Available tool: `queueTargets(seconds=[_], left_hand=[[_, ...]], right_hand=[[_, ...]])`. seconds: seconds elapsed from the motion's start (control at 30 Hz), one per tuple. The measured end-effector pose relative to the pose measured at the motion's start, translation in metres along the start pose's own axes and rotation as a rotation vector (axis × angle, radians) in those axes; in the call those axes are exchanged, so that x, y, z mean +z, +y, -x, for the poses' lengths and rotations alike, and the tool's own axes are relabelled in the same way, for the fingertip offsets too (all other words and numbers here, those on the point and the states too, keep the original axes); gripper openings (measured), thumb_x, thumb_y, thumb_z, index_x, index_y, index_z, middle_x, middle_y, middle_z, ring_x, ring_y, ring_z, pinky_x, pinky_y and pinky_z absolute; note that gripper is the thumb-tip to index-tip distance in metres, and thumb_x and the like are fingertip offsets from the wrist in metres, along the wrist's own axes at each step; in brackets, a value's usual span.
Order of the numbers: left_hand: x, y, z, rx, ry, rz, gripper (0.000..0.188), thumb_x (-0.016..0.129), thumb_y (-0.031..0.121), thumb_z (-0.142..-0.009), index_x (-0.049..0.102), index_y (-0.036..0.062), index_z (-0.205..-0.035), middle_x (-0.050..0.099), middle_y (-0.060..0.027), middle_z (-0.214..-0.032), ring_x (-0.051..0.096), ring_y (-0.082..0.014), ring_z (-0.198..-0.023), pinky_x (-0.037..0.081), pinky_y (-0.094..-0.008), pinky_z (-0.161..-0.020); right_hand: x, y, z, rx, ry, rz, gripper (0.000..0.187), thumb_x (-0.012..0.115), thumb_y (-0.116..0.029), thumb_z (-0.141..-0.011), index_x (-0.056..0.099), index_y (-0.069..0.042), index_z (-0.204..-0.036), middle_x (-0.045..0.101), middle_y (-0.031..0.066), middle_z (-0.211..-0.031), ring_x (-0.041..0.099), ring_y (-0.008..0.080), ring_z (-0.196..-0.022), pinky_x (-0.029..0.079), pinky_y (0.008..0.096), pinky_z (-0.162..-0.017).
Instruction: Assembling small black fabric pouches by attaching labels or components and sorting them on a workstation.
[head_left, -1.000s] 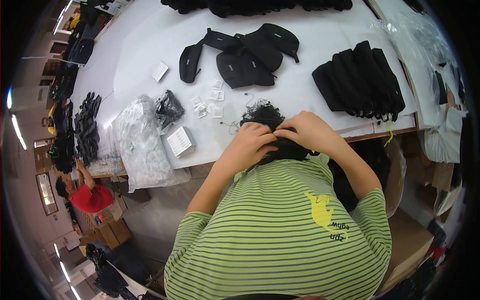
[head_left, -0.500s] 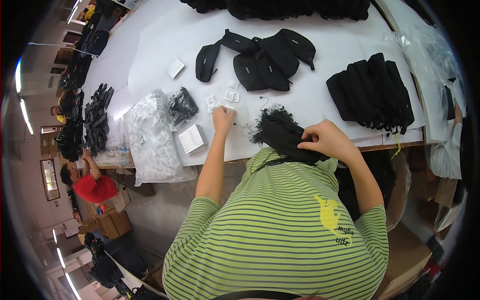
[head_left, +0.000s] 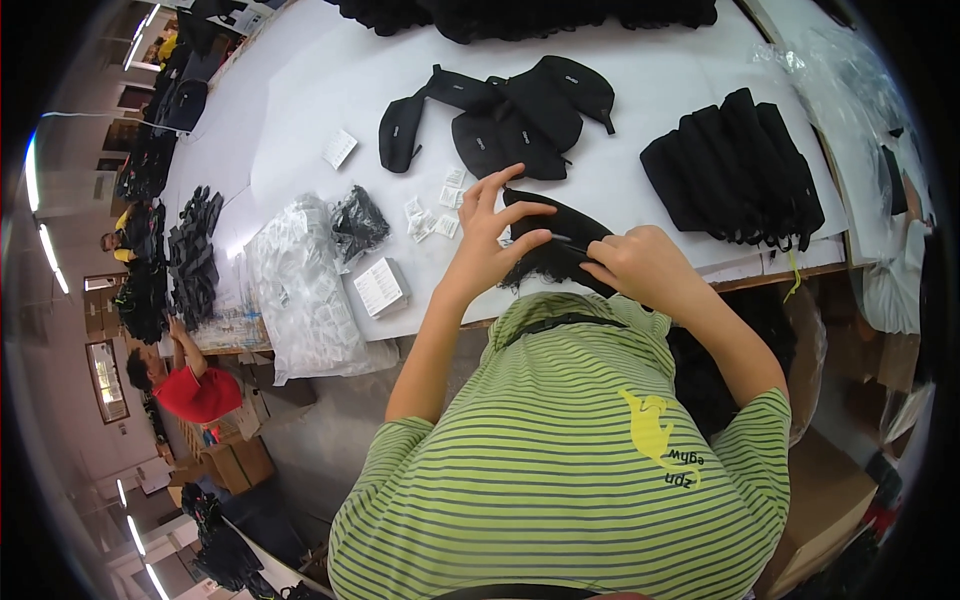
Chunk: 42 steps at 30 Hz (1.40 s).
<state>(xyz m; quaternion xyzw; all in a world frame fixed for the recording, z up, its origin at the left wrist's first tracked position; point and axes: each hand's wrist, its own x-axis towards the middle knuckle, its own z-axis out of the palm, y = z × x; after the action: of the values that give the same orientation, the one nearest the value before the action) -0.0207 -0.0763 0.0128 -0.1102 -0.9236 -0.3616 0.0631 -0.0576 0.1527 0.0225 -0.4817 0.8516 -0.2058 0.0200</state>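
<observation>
A black fabric pouch (head_left: 572, 226) lies at the table's near edge in front of me, a dark slit or zipper along its side. My right hand (head_left: 640, 262) is closed, pinching the pouch near that slit. The thumb and forefinger of my left hand (head_left: 492, 240) grip its left part, the other fingers stretched upward. A bit of white shows beside the left fingers; I cannot tell whether they hold it. Dark cords (head_left: 535, 275) lie partly under the pouch. Several small white packets (head_left: 433, 222) lie left of my left hand.
Several black pouches (head_left: 520, 130) lie spread beyond my hands, with stacked ones (head_left: 735, 175) at right. At left are a clear bag of white packets (head_left: 305, 285), a bag of black cords (head_left: 358, 222) and a white label stack (head_left: 381, 288). A person in red (head_left: 200, 385) works far left.
My left hand has moved from the small white packets rightward to the black pouch. The pouch now lies flatter on the table, and my right hand has shifted slightly left along it.
</observation>
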Motion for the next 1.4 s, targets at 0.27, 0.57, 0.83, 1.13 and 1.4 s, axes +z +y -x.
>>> queueTargets(seconds=[0.27,0.57,0.83,1.13,1.4], left_hand=[[0.038,-0.015,0.03,-0.521,0.309,1.467,0.063,0.068,0.03,-0.085,0.037,0.0051,-0.134,0.043,-0.0101,-0.137,0.046,-0.028,-0.121,0.036,-0.0448,-0.101],[0.031,0.027,0.011,-0.601,0.407,1.547,0.044,0.071,0.02,-0.083,0.052,0.004,-0.119,0.061,-0.0057,-0.11,0.059,-0.0197,-0.104,0.047,-0.0356,-0.089],[0.025,0.036,0.006,-0.691,0.092,1.413,0.036,0.073,0.01,-0.077,0.057,-0.0023,-0.107,0.065,-0.0103,-0.094,0.065,-0.0178,-0.082,0.053,-0.031,-0.077],[0.026,0.054,0.013,-0.748,-0.068,1.37,0.037,0.073,0.007,-0.073,0.056,-0.0035,-0.105,0.066,-0.0101,-0.091,0.066,-0.016,-0.075,0.055,-0.0275,-0.07],[0.025,0.06,0.026,-0.828,0.068,1.435,0.041,0.072,0.005,-0.073,0.054,-0.0037,-0.109,0.065,-0.0104,-0.091,0.065,-0.0159,-0.075,0.055,-0.0277,-0.071]], right_hand=[[-0.009,-0.012,-0.002,-0.022,0.38,-0.161,0.017,0.07,-0.022,-0.079,0.061,-0.008,-0.075,0.059,0.0037,-0.061,0.056,0.0239,-0.049,0.043,0.0324,-0.047],[0.036,-0.023,0.004,0.491,0.805,-1.001,0.018,0.057,-0.017,-0.094,0.06,-0.004,-0.081,0.045,-0.0028,-0.055,0.039,0.0023,-0.047,0.029,0.0233,-0.043],[0.04,-0.009,0.014,0.472,0.512,-1.383,0.032,0.045,-0.027,-0.1,0.062,0.0,-0.104,0.053,-0.0026,-0.075,0.046,0.0036,-0.074,0.038,0.021,-0.066],[0.006,-0.003,-0.008,0.474,0.919,-1.065,0.019,0.068,-0.004,-0.083,0.067,-0.002,-0.102,0.06,0.0003,-0.077,0.053,0.0064,-0.065,0.043,0.0199,-0.061],[0.014,-0.011,-0.003,0.404,0.82,-0.928,0.005,0.065,0.0,-0.083,0.062,-0.002,-0.088,0.058,0.0009,-0.082,0.056,0.0083,-0.072,0.042,0.0199,-0.06]])
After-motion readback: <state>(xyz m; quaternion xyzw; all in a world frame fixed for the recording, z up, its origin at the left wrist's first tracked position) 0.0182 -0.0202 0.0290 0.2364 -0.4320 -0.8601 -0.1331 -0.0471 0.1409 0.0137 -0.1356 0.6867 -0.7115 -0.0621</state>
